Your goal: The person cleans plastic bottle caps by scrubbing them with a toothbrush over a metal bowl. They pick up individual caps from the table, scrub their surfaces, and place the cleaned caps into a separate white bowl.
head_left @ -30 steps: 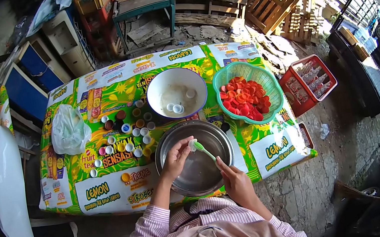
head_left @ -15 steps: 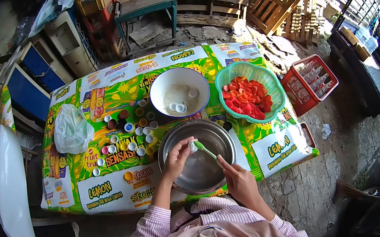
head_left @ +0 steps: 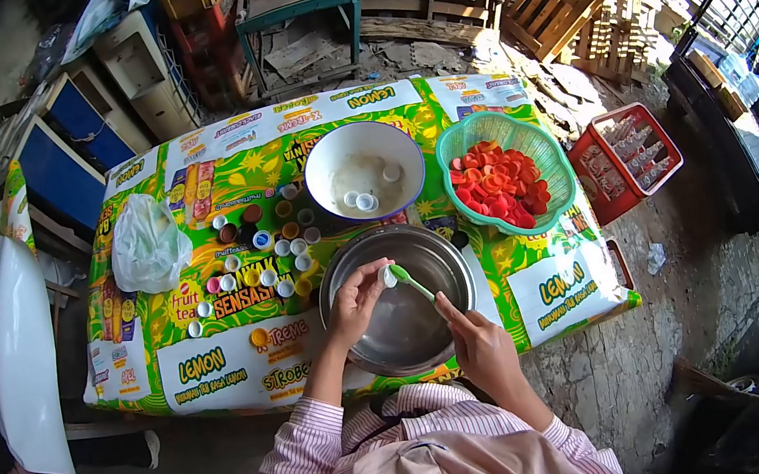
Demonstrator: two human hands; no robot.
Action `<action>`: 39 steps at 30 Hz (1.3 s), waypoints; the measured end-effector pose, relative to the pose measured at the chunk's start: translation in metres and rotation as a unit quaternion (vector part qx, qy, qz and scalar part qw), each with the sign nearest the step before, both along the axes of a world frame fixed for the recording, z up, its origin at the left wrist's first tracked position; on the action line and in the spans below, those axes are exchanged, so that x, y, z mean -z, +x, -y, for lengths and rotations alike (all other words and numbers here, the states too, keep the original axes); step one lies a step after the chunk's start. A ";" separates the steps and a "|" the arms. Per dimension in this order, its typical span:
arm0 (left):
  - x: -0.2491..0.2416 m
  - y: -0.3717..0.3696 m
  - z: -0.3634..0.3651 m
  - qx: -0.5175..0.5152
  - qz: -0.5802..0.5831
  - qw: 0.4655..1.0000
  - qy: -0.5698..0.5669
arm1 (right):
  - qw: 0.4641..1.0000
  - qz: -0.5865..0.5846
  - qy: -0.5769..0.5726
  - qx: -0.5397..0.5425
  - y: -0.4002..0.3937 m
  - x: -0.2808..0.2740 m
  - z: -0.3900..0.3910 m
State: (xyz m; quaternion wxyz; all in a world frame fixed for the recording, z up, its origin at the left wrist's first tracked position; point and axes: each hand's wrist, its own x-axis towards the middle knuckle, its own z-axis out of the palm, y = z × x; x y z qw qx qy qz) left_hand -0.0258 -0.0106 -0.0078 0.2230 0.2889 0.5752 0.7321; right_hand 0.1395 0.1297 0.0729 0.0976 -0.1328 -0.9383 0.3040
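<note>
Currently one white cap (head_left: 389, 277) and one green tool (head_left: 418, 281) are held above one steel basin (head_left: 408, 339): the left hand (head_left: 358, 304) pinches the cap in its fingers, and the right hand (head_left: 482, 346) has its fingers closed round the tool, tip at the cap. Both forearms slant inward over the table's (head_left: 564, 275) near edge, close to which the basin sits. Beyond it stands one white bowl (head_left: 356, 162) with three caps inside; to the right, one basket (head_left: 557, 160) holds red pieces (head_left: 497, 186), too many to count. Table surface stretches from basin to right edge.
</note>
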 end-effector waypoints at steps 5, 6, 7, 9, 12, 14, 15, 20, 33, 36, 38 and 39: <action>-0.001 0.001 -0.001 0.000 0.023 1.000 0.009 | 0.999 -0.004 0.041 -0.014 0.000 0.016 -0.003; 0.000 0.002 -0.002 -0.003 0.019 1.000 0.017 | 0.999 0.001 0.038 -0.014 0.000 0.022 -0.004; 0.001 0.003 0.000 -0.004 0.024 1.000 0.014 | 0.998 -0.045 -0.032 -0.023 0.000 0.027 -0.004; 0.000 0.002 -0.001 -0.012 0.017 1.000 -0.009 | 0.990 -0.093 -0.102 -0.030 0.000 0.025 -0.004; 0.003 -0.001 -0.001 -0.009 0.014 1.000 -0.006 | 0.999 -0.040 -0.027 0.002 0.002 0.012 -0.002; 0.004 -0.002 -0.001 -0.004 0.015 1.000 -0.002 | 0.999 -0.046 -0.009 0.001 0.002 0.013 -0.002; 0.003 -0.001 -0.001 0.000 0.019 1.000 -0.004 | 0.999 -0.047 -0.009 0.002 0.001 0.013 0.000; -0.008 0.001 0.001 0.002 0.005 1.000 0.023 | 0.998 -0.065 0.003 -0.005 0.001 0.018 0.007; 0.000 0.001 0.003 -0.002 -0.042 0.996 -0.083 | 0.998 -0.043 -0.043 0.006 0.012 0.016 0.022; -0.003 0.008 -0.002 -0.016 -0.049 0.996 -0.070 | 0.997 -0.038 -0.059 0.028 0.000 0.021 0.017; -0.002 0.011 -0.002 -0.013 -0.059 0.996 -0.069 | 0.996 -0.040 -0.060 0.047 -0.005 0.022 0.011; -0.003 0.011 -0.002 -0.014 -0.070 0.995 -0.068 | 0.996 -0.041 -0.060 0.047 -0.004 0.019 0.010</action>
